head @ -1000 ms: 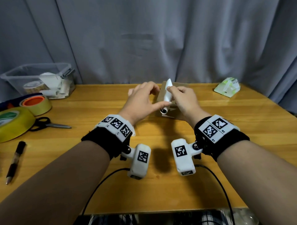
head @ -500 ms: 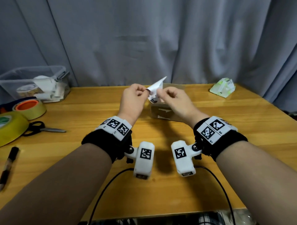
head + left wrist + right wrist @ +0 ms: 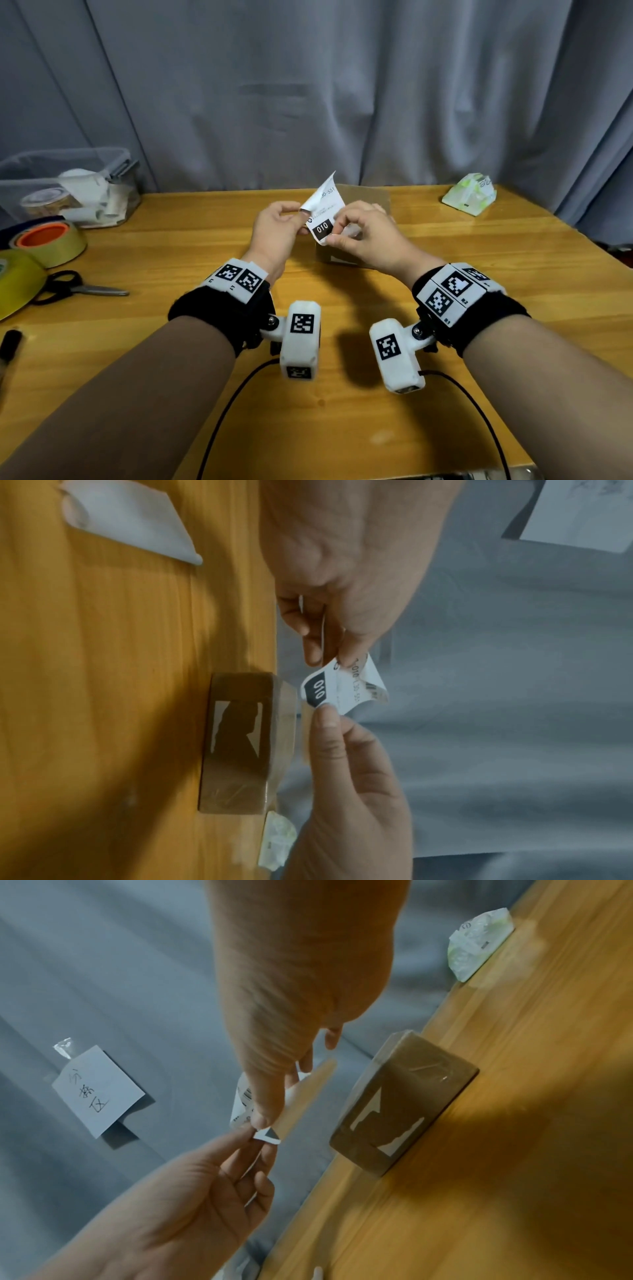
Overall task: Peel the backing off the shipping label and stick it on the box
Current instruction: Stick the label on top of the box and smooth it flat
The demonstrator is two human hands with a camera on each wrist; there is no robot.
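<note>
The white shipping label [image 3: 323, 212] with a black "010" patch is curled and held in the air just above the brown cardboard box [image 3: 371, 202]. My left hand [image 3: 301, 214] pinches its left edge and my right hand [image 3: 330, 236] pinches its lower corner. In the left wrist view the label [image 3: 342, 688] hangs between the left hand [image 3: 329, 656] and the right hand [image 3: 323, 710], beside the box [image 3: 240, 737]. In the right wrist view a beige strip [image 3: 308, 1093], apparently the backing, stands away from the label [image 3: 241, 1099] at the right hand [image 3: 267, 1121].
A clear plastic bin [image 3: 68, 185], tape rolls [image 3: 51, 240], scissors [image 3: 78, 287] and a pen [image 3: 8, 342] lie at the left of the wooden table [image 3: 342, 428]. A tissue pack [image 3: 469, 198] sits at the back right. A grey curtain [image 3: 308, 85] hangs behind.
The label was rolled up in my right hand over the box; it has been lifted and opened out, and both hands now pinch it with the printed face showing.
</note>
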